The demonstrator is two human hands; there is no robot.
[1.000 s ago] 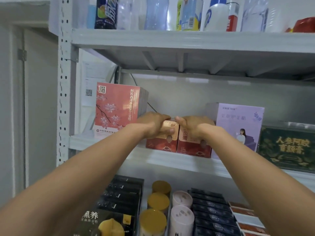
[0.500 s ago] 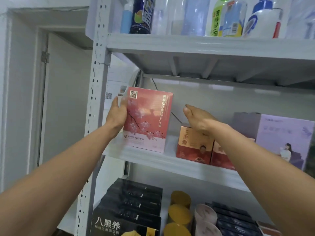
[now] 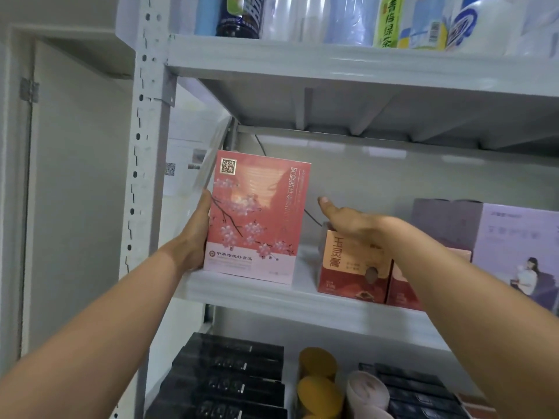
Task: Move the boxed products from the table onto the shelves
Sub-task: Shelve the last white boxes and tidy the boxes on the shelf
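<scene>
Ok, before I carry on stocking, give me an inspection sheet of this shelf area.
surface: middle shelf, white metal.
job's things: pink blossom box upright at its left end; two red-and-tan boxes side by side right of it; lilac box further right.
clutter: bottles on the top shelf; black boxes and yellow-lidded jars below.
grips: left hand holds the pink box's left edge; right hand open above the red-and-tan boxes.
cables: one thin dark cable down the back wall.
surroundings: door to the left; QR-code sheet on the wall.
</scene>
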